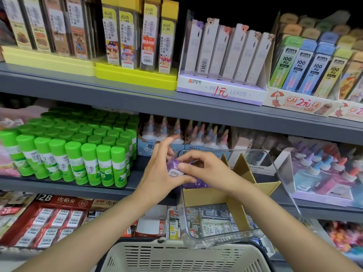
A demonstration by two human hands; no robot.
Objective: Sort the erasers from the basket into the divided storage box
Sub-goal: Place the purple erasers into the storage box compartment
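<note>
A purple eraser (173, 169) with a white barcode label sits between both hands, just above the left end of the clear storage box (279, 173). My left hand (161, 165) grips it from the left, index finger raised. My right hand (198, 169) pinches it from the right with thumb and fingers. The box has tan cardboard dividers (241, 173) and more purple erasers (193, 185) lie in its left compartment. The beige perforated basket (176, 256) is at the bottom, below the box; its contents are not visible.
Store shelves surround the box. Green glue sticks (78, 150) stand in rows to the left. Liquid glue bottles (196, 134) stand behind the hands, with more (324, 165) at right. Pencil lead packs (225, 55) fill the upper shelf. Red 2B eraser packs (51, 218) lie lower left.
</note>
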